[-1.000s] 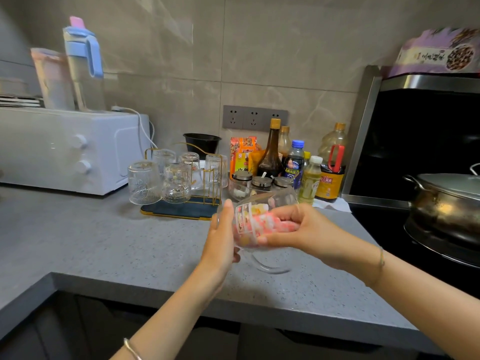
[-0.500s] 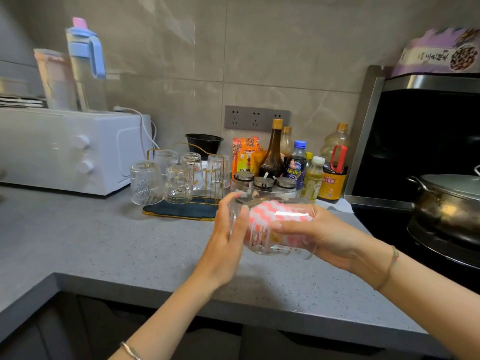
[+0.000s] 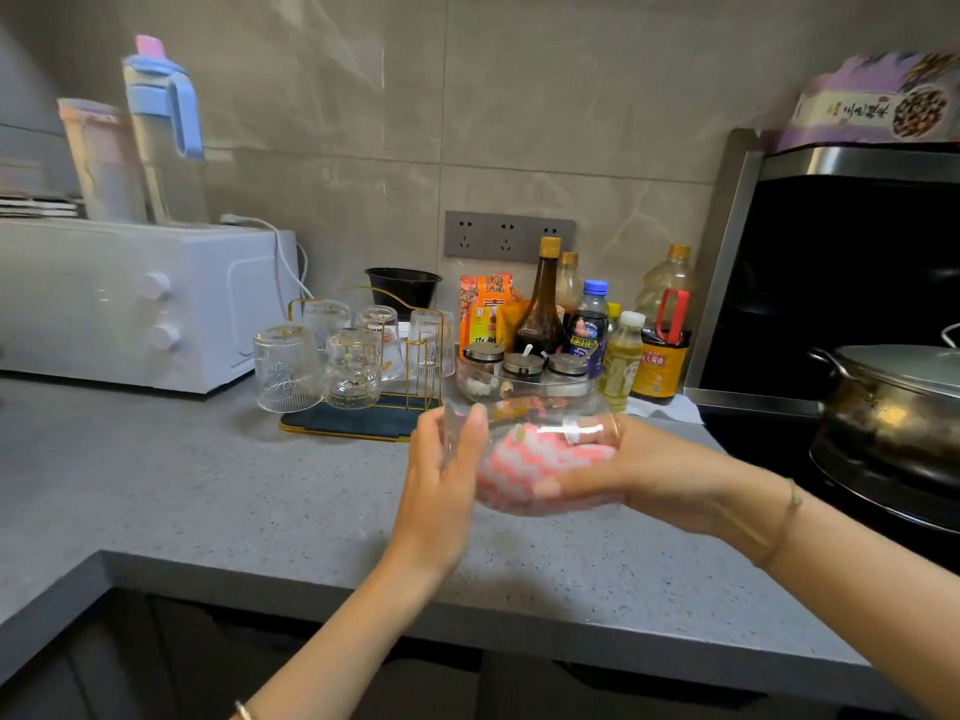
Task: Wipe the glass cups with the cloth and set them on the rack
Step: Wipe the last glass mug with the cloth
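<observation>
A white oven (image 3: pixel 130 304) sits on the grey table (image 3: pixel 156 491). Sauce bottles (image 3: pixel 540 314) cluster beneath the wall sockets (image 3: pixel 508 235); a lidded pot (image 3: pixel 893 402) stands right.

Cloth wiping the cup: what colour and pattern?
The cloth has pink and white wavy stripes, best in the head view.

Cloth (image 3: pixel 540 459) inside glass cup (image 3: pixel 524 407) between hands, rack (image 3: pixel 363 366) behind-left, bottles (image 3: pixel 587 330) behind

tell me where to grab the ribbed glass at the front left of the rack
Take the ribbed glass round its side wall, likely from the front left over the counter. It stands mouth down, so there's no rim to hook, and a neighbouring glass crowds its right with the rack wire behind.
</observation>
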{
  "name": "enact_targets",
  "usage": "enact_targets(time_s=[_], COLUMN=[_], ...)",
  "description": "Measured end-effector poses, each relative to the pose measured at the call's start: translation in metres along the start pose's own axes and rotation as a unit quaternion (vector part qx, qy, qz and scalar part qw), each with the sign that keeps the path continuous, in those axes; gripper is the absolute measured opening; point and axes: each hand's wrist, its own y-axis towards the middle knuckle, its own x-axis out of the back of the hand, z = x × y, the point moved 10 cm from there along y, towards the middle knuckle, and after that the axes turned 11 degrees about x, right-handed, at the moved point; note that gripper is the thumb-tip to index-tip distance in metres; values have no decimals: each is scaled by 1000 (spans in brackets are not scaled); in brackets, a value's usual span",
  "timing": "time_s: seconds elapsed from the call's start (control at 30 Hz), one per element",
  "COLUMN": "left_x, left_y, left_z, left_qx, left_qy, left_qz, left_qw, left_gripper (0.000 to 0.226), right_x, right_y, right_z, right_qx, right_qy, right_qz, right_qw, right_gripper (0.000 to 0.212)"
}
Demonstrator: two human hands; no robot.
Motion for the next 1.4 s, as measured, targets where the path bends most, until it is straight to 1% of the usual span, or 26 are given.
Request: enact_targets(time_s=[0.03,0.1,0.17,0.2,0.27,0.37,0.47,0.5,0.53,0.57,0.6,0.63,0.67,0.7,0.77,0.8,0.87,0.9,0.97,1.03,1.07,1.13,1.17,1.27,1.33,1.4], left_x=[3,4,-2,-5,-9,-16,-25,-27,-26,-23,-18,-12,-7,-4,-6,-8,-12,-15,-23,-25,-24,-25,-30,-53,-58,-53], left_y=[-6,-20,-28,-29,-23,-9,-2,-2,-3,-2,-2,-3,-4,-7,-14,-15,-17,-17,-15,-9,-6,-2,-5,-19,-24,-25], left_z=[-12,-33,-42,-44,-41,-18,15,20,23,23,19,12,4,-3,-11,-11,-9,-8,-2,8,11,14,12,3,0,2], left_qx=[-67,-188,-259,-266,-224,-71,115,157,178,174,147,100,42,-18,-114,-144,-172,-169,-116,-44,-13,39,52,63,74,86], left_qy=[34,112,158,156,125,94,33,18,6,0,-1,6,20,40,83,107,142,149,134,115,119,158,179,190,166,140], left_qz=[-18,-44,-34,-19,24,79,136,137,122,94,57,20,-8,-19,-4,8,27,45,110,176,194,229,257,344,358,346], left_qw=[997,975,952,951,966,990,983,978,976,980,988,995,999,999,990,984,975,973,978,977,974,960,948,918,916,924], left_gripper=[54,62,60,58,59,68,106,116,116,106,88,71,64,63,65,65,62,61,63,72,79,93,90,54,38,31], right_x=[1,3,3,5,15,27,29,25,21,17,15,14,12,11,5,3,6,9,16,21,23,19,15,3,3,9], right_y=[-1,-1,0,0,3,5,1,1,0,0,1,2,3,3,4,4,7,8,10,8,7,7,7,11,14,17], right_z=[-1,1,7,9,11,11,15,16,16,14,11,7,2,-1,-3,-1,2,2,1,0,0,-3,-6,-11,-12,-15], right_qx=[-17,-23,-6,2,13,26,51,59,63,65,61,51,34,16,-13,-20,-25,-26,-41,-63,-73,-88,-93,-93,-91,-95], right_qy=[57,136,151,143,113,65,-96,-124,-129,-123,-113,-99,-70,-24,88,126,148,138,92,37,7,-53,-77,-111,-108,-84], right_qz=[-6,-15,-7,-8,-33,-70,-68,-60,-53,-51,-53,-53,-49,-40,-18,-12,-19,-23,-19,2,16,55,76,105,95,74], right_qw=[998,990,988,990,993,995,992,989,988,989,990,992,996,999,996,992,989,990,995,997,997,993,990,984,985,989], right_gripper=[29,26,25,27,34,35,26,24,23,23,24,25,27,28,30,30,27,26,25,26,27,32,35,30,23,15])
